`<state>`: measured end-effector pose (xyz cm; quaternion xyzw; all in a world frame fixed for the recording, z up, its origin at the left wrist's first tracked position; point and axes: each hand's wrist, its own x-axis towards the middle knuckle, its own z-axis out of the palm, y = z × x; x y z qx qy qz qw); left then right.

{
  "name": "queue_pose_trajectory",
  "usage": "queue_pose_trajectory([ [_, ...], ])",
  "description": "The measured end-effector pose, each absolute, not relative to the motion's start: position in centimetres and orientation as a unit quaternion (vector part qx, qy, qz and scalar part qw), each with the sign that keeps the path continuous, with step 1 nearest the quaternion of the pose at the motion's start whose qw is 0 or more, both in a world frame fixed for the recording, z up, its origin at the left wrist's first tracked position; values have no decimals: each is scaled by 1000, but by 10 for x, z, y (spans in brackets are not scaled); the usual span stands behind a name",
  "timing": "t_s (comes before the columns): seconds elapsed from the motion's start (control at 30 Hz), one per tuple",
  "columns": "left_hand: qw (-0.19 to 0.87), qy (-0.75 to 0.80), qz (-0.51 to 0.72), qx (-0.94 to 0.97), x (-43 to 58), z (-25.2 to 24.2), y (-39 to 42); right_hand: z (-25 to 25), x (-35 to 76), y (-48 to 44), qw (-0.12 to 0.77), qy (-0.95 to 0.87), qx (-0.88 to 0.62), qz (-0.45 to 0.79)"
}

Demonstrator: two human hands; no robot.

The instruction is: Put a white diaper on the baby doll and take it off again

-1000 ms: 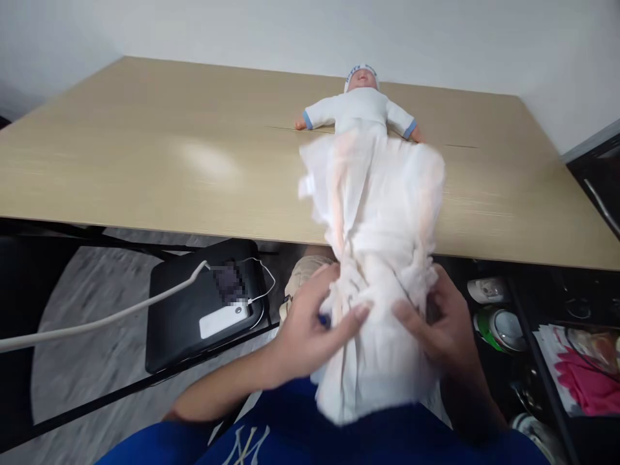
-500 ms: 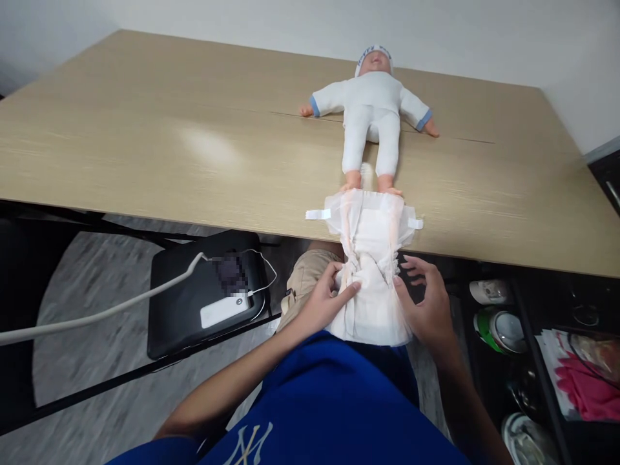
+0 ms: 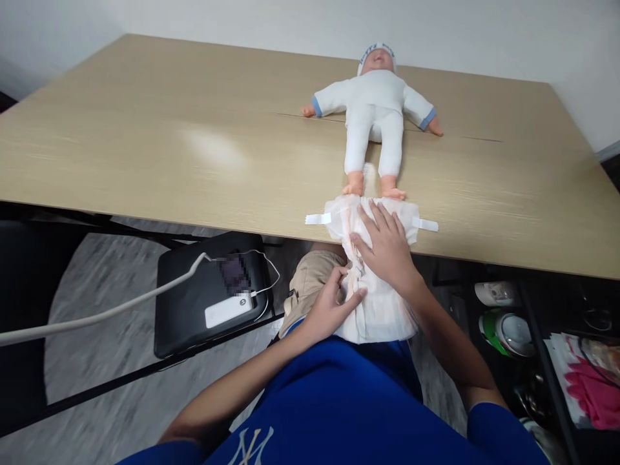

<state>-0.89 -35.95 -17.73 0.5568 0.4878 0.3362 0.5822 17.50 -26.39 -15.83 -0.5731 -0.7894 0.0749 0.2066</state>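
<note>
An unfolded white diaper (image 3: 375,313) lies partly on the table's front edge and hangs down toward my lap. Its two side tabs stick out left and right on the tabletop. My left hand (image 3: 334,307) grips the diaper's left edge near the middle, thumb on top and fingers underneath. Palm down, my right hand (image 3: 385,245) rests flat on the diaper's upper part with fingers spread. Just beyond the diaper, a baby doll (image 3: 372,119) in a white suit with blue cuffs lies on its back, arms out, feet toward me.
The wooden table (image 3: 145,142) stretches left and right against a wall. Below at left, a black stool (image 3: 188,323) carries a white power bank (image 3: 227,311) with a cable. To the right, a dark shelf holds a green-and-white can (image 3: 508,332) and a pink cloth (image 3: 593,394).
My right hand has moved from the diaper's right edge up and left onto its upper part. The right tab now sticks out farther. My left hand stays about where it was.
</note>
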Motion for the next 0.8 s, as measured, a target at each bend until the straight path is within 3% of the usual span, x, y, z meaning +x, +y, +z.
queue_pose_trajectory([
  [0.27, 368, 432, 283, 773, -48, -135, -312, -162, 174, -267, 210, -789, -574, 61],
  [0.53, 227, 278, 255, 898, -62, -84, -194, -167, 172, -267, 223, -785, -576, 47],
  [0.8, 156, 207, 84, 962, -14, -131, -20, -162, 171, -270, 225, -784, -575, 60],
])
